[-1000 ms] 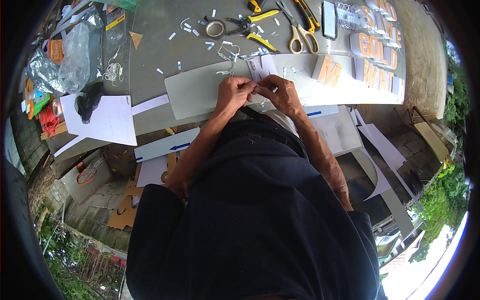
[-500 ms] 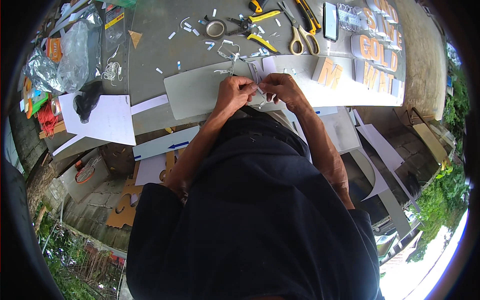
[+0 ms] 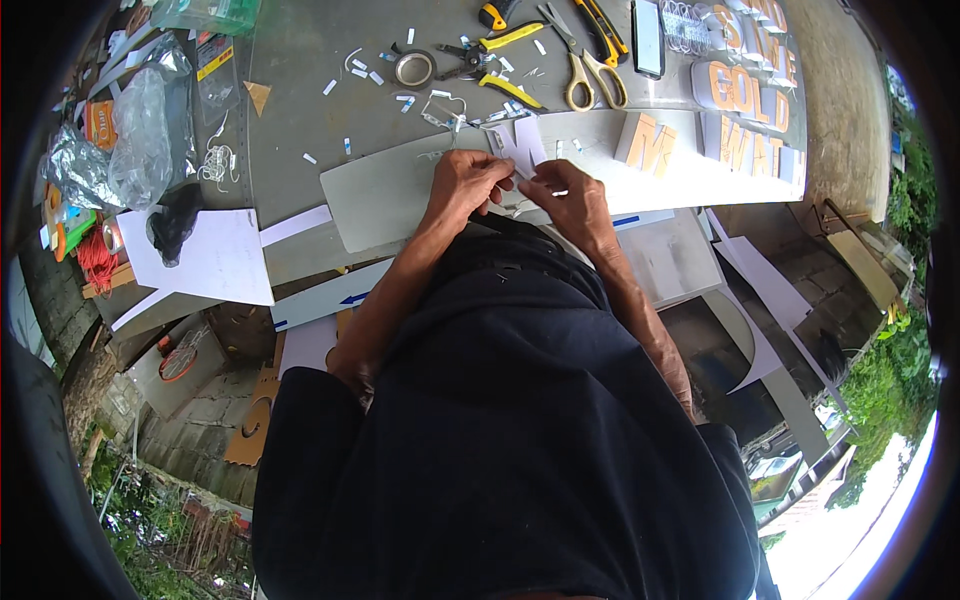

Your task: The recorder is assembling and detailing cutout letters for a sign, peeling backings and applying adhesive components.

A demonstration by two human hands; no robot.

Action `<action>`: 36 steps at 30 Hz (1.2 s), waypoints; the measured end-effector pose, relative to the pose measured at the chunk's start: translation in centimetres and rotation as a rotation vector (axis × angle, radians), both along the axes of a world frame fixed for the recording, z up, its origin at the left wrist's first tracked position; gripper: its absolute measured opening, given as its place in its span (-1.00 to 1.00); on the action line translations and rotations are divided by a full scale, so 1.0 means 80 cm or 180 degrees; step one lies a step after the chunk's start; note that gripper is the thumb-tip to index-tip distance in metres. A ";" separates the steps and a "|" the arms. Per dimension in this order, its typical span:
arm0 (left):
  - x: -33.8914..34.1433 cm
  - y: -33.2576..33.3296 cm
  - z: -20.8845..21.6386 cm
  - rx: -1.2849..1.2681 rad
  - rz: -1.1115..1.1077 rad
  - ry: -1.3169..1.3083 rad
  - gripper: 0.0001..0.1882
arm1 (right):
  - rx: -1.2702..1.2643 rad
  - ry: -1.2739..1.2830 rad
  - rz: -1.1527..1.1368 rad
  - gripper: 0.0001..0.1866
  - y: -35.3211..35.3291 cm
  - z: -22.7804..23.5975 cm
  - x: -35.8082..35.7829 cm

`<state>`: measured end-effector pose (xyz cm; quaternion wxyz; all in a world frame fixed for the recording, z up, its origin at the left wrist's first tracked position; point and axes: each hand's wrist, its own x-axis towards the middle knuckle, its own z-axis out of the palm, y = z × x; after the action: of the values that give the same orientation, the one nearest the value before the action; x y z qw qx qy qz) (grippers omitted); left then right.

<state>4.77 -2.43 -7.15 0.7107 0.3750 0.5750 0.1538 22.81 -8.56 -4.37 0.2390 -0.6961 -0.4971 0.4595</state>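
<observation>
My left hand (image 3: 468, 187) is closed in a pinch above the near edge of the worktable. Close beside it, my right hand (image 3: 572, 200) also has its thumb and fingers pressed together. Whatever small piece lies between the fingertips is too small and hidden to name. Just beyond the hands rests a white angular letter-shaped piece (image 3: 527, 146). To its left, a thin white wire with small modules (image 3: 455, 112) curls over the table. Both hands are over a long pale grey sheet (image 3: 375, 195).
Farther off lie a tape roll (image 3: 414, 69), yellow-handled wire strippers (image 3: 510, 90), scissors (image 3: 590, 75) and a phone (image 3: 648, 38). Block letters (image 3: 645, 143) stand at the right. Plastic bags (image 3: 145, 140) and a white sheet (image 3: 210, 260) are at left. Small white scraps are scattered about.
My fingertips have moved slightly apart, and my right hand has turned a little. More of the white letter-shaped piece shows beyond them. The whole view has shifted slightly.
</observation>
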 end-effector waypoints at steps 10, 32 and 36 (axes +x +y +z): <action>-0.007 0.012 0.006 0.3383 -0.1072 0.1693 -0.70 | -0.0446 0.0754 -0.0936 -0.72 -0.010 -0.026 -0.007; -0.024 -0.003 -0.018 0.4232 -0.1508 0.1556 -0.60 | -0.0328 0.0056 -0.0242 -0.71 0.016 -0.038 0.003; -0.022 0.003 -0.030 0.4043 -0.1490 0.1211 -0.64 | -0.0501 0.0291 -0.0255 -0.71 0.019 -0.035 -0.002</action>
<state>3.00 -2.19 -9.54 0.2557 0.8518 0.3924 0.2346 22.66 -7.07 -7.17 0.2241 -0.7104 -0.4199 0.5185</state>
